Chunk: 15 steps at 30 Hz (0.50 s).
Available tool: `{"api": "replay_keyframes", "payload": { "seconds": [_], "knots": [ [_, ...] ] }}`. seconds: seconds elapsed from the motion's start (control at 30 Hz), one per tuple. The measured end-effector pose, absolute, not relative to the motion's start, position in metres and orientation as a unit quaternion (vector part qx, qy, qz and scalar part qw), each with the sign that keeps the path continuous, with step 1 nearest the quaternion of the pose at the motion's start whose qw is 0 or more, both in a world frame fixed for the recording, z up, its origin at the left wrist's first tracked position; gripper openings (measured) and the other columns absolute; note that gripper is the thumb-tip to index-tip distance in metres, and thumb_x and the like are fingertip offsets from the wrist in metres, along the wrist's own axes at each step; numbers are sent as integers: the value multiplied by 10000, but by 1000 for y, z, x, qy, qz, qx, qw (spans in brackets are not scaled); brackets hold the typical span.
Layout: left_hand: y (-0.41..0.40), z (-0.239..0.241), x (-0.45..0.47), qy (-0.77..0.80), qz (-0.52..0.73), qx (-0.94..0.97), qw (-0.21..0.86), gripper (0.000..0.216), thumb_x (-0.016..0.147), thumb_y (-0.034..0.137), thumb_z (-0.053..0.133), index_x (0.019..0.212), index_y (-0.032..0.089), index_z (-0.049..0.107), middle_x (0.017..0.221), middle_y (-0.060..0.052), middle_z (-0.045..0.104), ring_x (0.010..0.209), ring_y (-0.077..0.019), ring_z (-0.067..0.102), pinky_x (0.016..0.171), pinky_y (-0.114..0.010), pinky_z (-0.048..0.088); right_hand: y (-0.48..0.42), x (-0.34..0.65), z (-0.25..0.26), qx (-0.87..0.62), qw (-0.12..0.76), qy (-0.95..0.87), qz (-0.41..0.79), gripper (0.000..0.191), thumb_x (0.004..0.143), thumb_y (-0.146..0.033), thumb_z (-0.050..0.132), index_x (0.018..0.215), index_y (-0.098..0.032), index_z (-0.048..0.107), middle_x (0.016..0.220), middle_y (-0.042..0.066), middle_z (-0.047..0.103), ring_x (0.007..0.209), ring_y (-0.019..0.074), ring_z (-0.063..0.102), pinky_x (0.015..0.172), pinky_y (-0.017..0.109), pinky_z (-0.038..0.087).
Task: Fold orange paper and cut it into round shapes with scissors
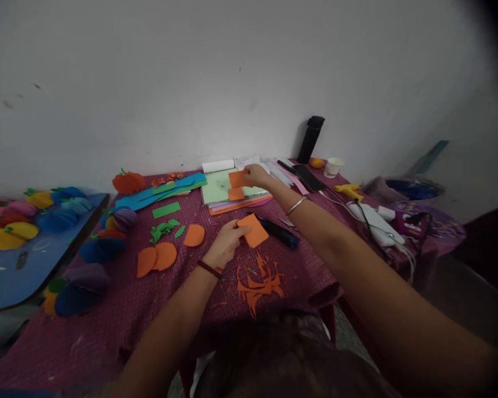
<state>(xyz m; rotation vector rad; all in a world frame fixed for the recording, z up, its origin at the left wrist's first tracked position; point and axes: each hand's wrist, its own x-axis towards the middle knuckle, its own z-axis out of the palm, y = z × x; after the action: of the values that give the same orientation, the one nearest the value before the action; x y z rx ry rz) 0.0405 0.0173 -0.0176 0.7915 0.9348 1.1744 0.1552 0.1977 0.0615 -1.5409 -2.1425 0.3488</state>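
Note:
My left hand (228, 239) pinches a square of orange paper (254, 231) above the table, thumb on its upper face. Farther back, my right hand (256, 176) grips the edge of another orange paper piece (235, 178) over the pale green sheets (216, 188). Just below that piece lies a small orange square (236, 194) on the stack. Orange offcuts (261, 284) are heaped on the cloth in front of me. To the left are rounded orange cutouts (165, 256), one more orange cutout (195, 235) and green leaf shapes (164, 229).
A dark-handled tool (280, 232) lies between my arms. Finished paper pumpkins (128, 182) and blue strips (161, 190) sit at left. At right are a black bottle (311, 139), a phone (308, 178), a paper cup (333, 167), a yellow glue gun (349, 192) and a white power strip (371, 221) with cables.

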Motion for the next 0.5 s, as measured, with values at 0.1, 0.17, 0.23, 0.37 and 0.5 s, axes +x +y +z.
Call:
{"api": "replay_keyframes", "payload": {
  "seconds": [0.1, 0.17, 0.23, 0.37, 0.5],
  "knots": [
    [19, -19, 41, 394, 551, 331, 657, 260, 521, 167, 780, 711, 137, 604, 642, 5, 645, 575, -120, 601, 576, -234, 459, 206, 149, 80, -538, 168, -822, 83, 283, 671, -50, 563, 888, -79, 743, 921, 148, 720, 807, 214, 621, 700, 276, 416],
    [20, -19, 42, 387, 557, 327, 658, 221, 534, 142, 738, 716, 137, 613, 657, 0, 657, 583, -121, 605, 589, -234, 464, 209, 142, 85, -516, 112, -849, 4, 303, 729, -75, 550, 963, -75, 741, 992, 186, 712, 897, 259, 636, 753, 312, 431],
    [21, -20, 42, 382, 548, 328, 668, 192, 539, 120, 697, 718, 133, 626, 662, -10, 665, 572, -116, 599, 579, -228, 458, 210, 133, 82, -481, 43, -871, -91, 306, 783, -119, 540, 1016, -66, 730, 1018, 215, 704, 942, 297, 645, 771, 343, 444],
    [21, -20, 41, 383, 536, 319, 681, 166, 528, 91, 651, 690, 125, 629, 632, -15, 654, 553, -111, 589, 564, -220, 451, 210, 111, 59, -408, -55, -892, -188, 302, 827, -131, 512, 1037, -65, 718, 1021, 236, 700, 972, 315, 659, 789, 368, 459],
    [21, -21, 42, 382, 536, 315, 683, 159, 538, 90, 636, 692, 128, 622, 624, -8, 640, 541, -113, 582, 559, -230, 454, 214, 95, 36, -382, -71, -902, -189, 301, 857, -127, 471, 1024, -89, 718, 1055, 218, 690, 1017, 304, 644, 842, 387, 446]
  ]
}}
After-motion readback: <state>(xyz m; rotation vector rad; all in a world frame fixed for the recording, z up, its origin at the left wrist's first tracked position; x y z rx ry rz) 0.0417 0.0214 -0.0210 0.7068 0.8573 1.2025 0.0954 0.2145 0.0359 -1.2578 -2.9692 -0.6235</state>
